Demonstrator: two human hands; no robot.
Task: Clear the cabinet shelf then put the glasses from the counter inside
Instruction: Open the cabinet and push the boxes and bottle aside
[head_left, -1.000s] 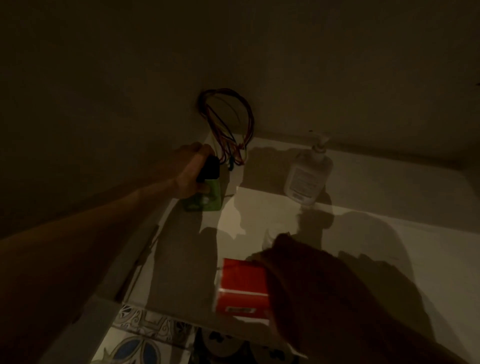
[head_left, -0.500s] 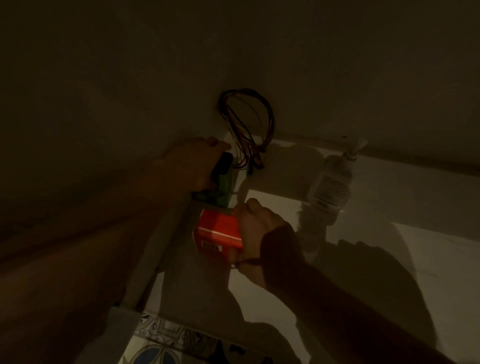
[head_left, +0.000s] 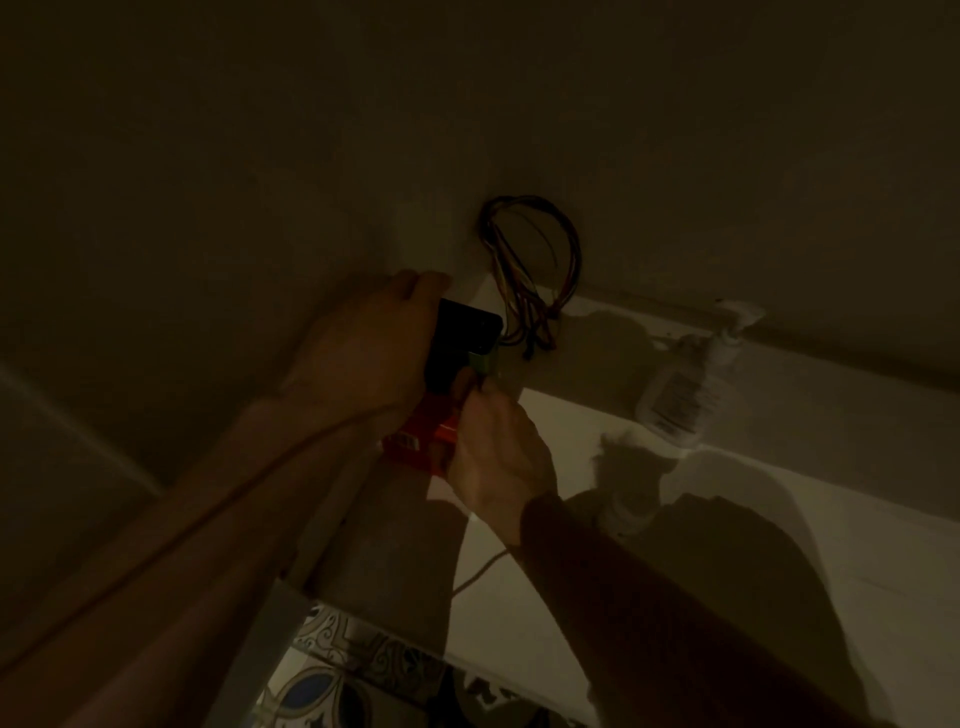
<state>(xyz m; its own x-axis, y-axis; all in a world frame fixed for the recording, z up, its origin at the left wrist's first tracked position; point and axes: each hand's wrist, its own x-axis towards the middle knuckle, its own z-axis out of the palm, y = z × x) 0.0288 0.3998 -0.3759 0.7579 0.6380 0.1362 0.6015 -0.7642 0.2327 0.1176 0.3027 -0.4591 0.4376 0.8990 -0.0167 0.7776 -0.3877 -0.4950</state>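
Note:
I am looking into a dim white cabinet shelf (head_left: 649, 597). My left hand (head_left: 363, 353) grips a black box (head_left: 462, 343) with a green item (head_left: 483, 361) beside it, in the shelf's back left corner. My right hand (head_left: 493, 447) holds a red box (head_left: 421, 436) pressed up against the left hand, just below the black box. A pump bottle (head_left: 685, 389) with a white label stands near the back wall to the right, untouched. No glasses are in view.
A loop of coloured wires (head_left: 535, 270) hangs from the back wall just above the hands. A thin cord (head_left: 478, 571) lies on the shelf near its front edge. Patterned tiles (head_left: 332, 670) show below the shelf.
My right hand carried the red box from the shelf's front edge back and left until it met my left hand. The left hand lifted the black and green items slightly.

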